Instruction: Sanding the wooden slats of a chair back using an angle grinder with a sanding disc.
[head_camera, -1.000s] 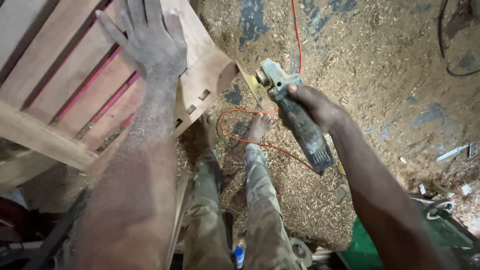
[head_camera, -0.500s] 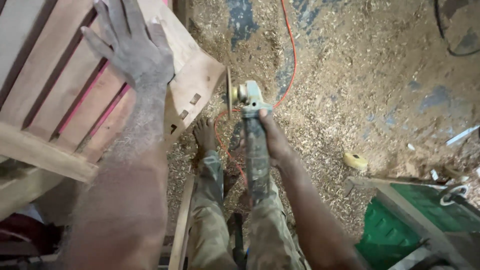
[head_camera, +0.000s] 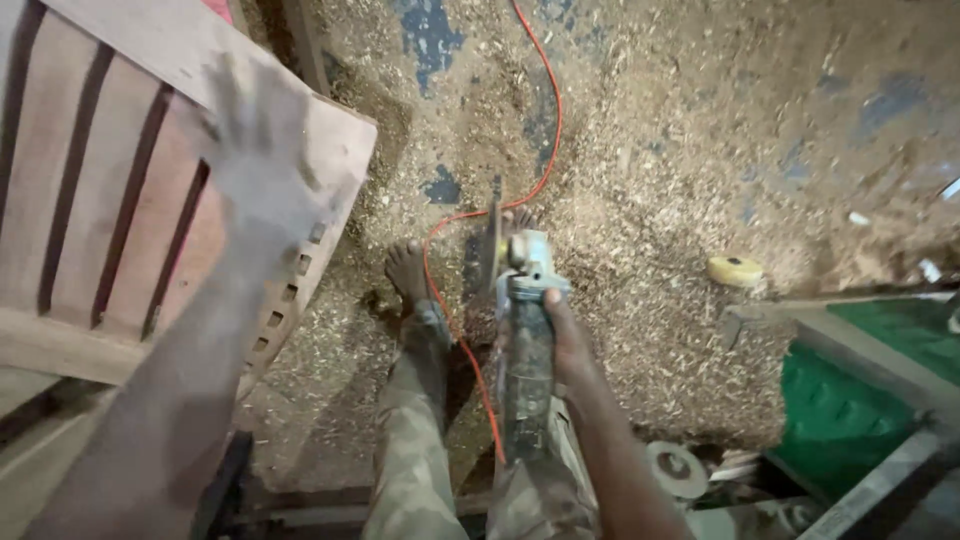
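My right hand (head_camera: 567, 338) grips the body of a dusty angle grinder (head_camera: 525, 320), its disc (head_camera: 494, 246) standing on edge and pointing away from me above my feet. My left hand (head_camera: 262, 150), coated in sawdust and blurred by motion, lies flat with fingers spread on a slatted wooden frame (head_camera: 110, 200) at the left. The frame's side rail has a row of small mortise holes (head_camera: 290, 292). An orange power cord (head_camera: 470, 215) runs from the grinder across the floor.
Sawdust and wood shavings (head_camera: 700, 150) cover the floor. A yellow roll (head_camera: 734, 271) lies at the right, near a green machine or table (head_camera: 860, 400). Round discs (head_camera: 676, 468) lie beside my right leg. My bare left foot (head_camera: 408, 272) stands beside the frame.
The grinder has swung from my right to straight ahead, disc now upright over my feet. The view shifted; my left hand stays on the wooden frame.
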